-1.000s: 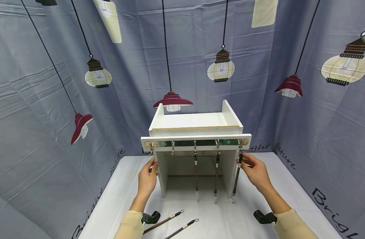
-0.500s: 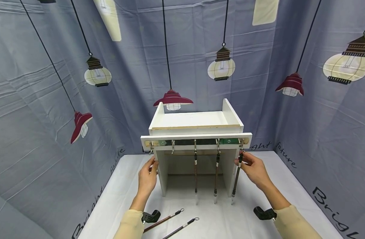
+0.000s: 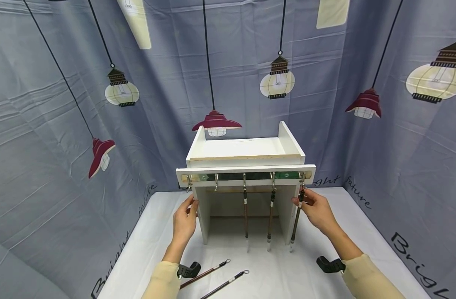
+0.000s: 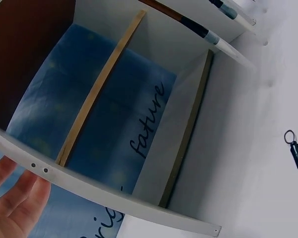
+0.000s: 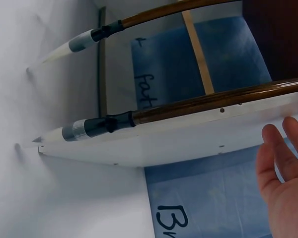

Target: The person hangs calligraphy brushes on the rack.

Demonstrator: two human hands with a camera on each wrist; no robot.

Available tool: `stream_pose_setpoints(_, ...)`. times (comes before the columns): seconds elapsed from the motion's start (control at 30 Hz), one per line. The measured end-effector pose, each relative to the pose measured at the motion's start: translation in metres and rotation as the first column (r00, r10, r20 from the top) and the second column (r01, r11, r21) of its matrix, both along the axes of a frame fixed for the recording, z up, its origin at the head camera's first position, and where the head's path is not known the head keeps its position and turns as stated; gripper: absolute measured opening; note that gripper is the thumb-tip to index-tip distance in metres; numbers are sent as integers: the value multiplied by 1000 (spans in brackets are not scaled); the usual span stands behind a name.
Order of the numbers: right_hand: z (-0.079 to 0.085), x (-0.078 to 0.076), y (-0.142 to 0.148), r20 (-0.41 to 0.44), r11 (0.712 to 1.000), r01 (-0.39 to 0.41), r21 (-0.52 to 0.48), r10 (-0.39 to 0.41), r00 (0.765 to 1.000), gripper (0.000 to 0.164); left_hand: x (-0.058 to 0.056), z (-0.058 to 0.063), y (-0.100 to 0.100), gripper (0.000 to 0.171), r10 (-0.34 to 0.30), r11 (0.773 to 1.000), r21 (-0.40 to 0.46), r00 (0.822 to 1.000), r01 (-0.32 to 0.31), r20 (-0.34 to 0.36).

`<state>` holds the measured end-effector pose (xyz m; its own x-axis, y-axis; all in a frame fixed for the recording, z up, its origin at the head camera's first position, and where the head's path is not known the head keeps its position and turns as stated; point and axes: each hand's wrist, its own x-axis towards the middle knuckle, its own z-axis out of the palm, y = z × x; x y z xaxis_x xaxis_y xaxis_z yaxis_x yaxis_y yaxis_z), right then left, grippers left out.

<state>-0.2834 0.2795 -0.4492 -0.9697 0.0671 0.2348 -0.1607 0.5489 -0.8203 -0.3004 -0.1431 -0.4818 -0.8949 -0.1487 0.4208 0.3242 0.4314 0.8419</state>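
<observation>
A white wooden shelf unit (image 3: 246, 170) stands on the table with a row of metal hooks under its front bar. Three writing brushes hang tip-down from hooks: a right one (image 3: 296, 222), a middle one (image 3: 270, 218) and a left one (image 3: 245, 216). My left hand (image 3: 184, 222) has its fingers against the outer face of the left side panel (image 4: 109, 196). Beside the right panel (image 5: 188, 134) is my right hand (image 3: 319, 211), fingers loosely extended, partly behind the right brush in the head view. Neither hand grips a brush.
Two more brushes lie on the white tabletop (image 3: 287, 278) near my left forearm: a reddish-brown one (image 3: 205, 274) and a dark one (image 3: 225, 285), loops pointing away. The two leftmost hooks (image 3: 216, 182) carry nothing. A blue-grey curtain (image 3: 157, 124) printed with lamps surrounds the table.
The head view has tipped slightly, so the shelf unit sits a little higher in it. Both hands stay at the shelf's sides, and the same three brushes hang.
</observation>
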Motion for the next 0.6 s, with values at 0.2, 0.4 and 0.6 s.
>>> stream_pose_setpoints(0.2, -2, -1, -1, -10, 1000, -2, -2, 2, 1000, 66, 5, -2, -2, 42, 7, 1000, 30, 1000, -7, 0)
stream_pose_setpoints(0.4, -3, -2, 0, -27, 1000, -5, -6, 5, 1000, 60, 11, -4, -6, 36, 27, 1000, 7, 999, -26, -42)
stream_pose_setpoints(0.6, -5, -2, 2, -30, 1000, 1, -4, -1, 1000, 58, 18, -12, -9, 25, 22, 1000, 13, 999, -22, -38)
